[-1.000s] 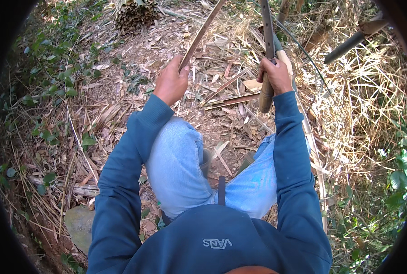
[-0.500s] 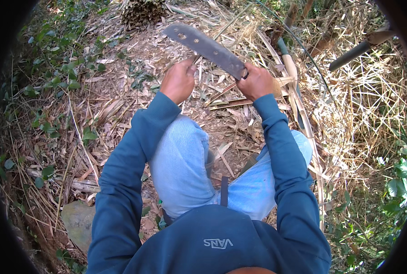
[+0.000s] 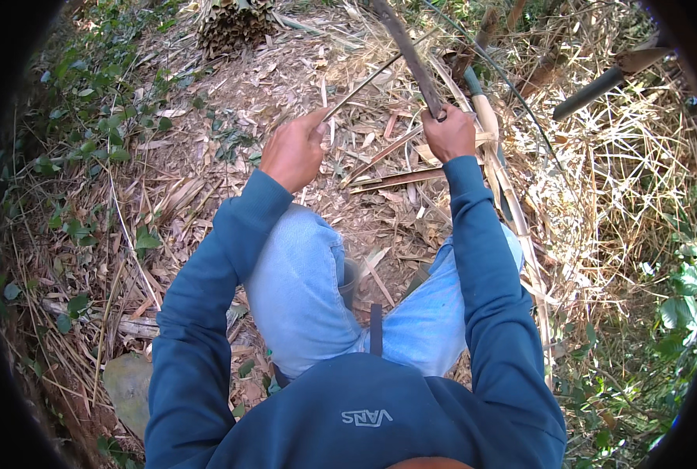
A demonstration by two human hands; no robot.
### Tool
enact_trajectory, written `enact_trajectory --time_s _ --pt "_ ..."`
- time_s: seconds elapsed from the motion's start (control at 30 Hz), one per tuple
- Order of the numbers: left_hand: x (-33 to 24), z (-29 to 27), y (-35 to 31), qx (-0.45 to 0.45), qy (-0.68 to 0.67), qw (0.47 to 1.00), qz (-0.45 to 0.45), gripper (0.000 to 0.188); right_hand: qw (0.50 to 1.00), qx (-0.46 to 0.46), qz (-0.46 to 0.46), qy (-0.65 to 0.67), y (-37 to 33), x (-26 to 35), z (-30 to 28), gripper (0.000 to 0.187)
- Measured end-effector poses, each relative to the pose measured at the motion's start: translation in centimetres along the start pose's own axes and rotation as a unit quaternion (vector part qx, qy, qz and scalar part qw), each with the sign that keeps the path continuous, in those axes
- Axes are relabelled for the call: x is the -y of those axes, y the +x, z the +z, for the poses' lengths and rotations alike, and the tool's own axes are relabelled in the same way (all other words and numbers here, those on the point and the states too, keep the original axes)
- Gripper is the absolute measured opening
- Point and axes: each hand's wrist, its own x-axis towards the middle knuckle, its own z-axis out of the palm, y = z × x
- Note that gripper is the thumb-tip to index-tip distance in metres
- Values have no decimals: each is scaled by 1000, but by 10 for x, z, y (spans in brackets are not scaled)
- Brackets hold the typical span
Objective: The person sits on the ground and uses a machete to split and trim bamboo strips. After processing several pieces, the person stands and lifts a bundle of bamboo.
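Observation:
My right hand (image 3: 448,133) grips the handle of a long dark machete (image 3: 405,47), whose blade rises edge-on toward the top of the view. My left hand (image 3: 294,150) pinches the near end of a thin bamboo strip (image 3: 364,84) that slants up and to the right until it meets the blade. Both hands are held out in front of my knees, above ground strewn with bamboo shavings. I wear a blue long-sleeved top and light blue jeans.
Split bamboo pieces (image 3: 395,180) lie on the ground beyond my knees. A bundle of cut bamboo ends (image 3: 231,23) sits at the top left. A greenish bamboo pole (image 3: 497,148) runs down the right side. Dry straw (image 3: 622,180) covers the right; green leafy plants (image 3: 83,148) grow at left.
The machete, shown broadside and swung left half a second ago, now stands edge-on and upright again. My right hand has shifted slightly right; my left hand still holds the strip.

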Motion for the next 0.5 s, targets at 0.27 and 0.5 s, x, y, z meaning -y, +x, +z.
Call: enact_trajectory --time_s 0.27,0.5 --pt "-7 0 -3 11 38 999 29 32 981 -92 145 87 48 -60 8 45" --pt "32 7 11 50 -292 951 -91 30 955 -11 118 273 30 -42 2 40"
